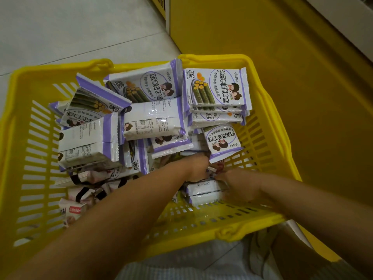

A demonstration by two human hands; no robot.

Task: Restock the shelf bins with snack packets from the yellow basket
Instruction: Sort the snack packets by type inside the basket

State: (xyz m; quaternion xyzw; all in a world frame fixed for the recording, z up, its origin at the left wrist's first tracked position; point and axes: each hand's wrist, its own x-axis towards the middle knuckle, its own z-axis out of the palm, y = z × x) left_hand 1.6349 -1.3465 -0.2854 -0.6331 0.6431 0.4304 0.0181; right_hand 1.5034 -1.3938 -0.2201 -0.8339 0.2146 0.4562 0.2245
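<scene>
The pale tiled floor (70,27) bears, it seems, the yellow basket (18,138); a yellow cabinet (262,37) stands beside it.

This looks like a shop. A slotted yellow plastic basket (50,70) is heaped with dozens of identical sealed snack packets (217,87), all with the same purple-and-white printing. It stands on a pale tiled floor (70,27), just beside the yellow base of a shelving unit (262,37).

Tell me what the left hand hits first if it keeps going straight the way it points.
Probably the tilted packet just ahead of the left hand, whose front is hidden in the pile. Depth is unclear; it might slide under that packet toward the basket wall.
</scene>
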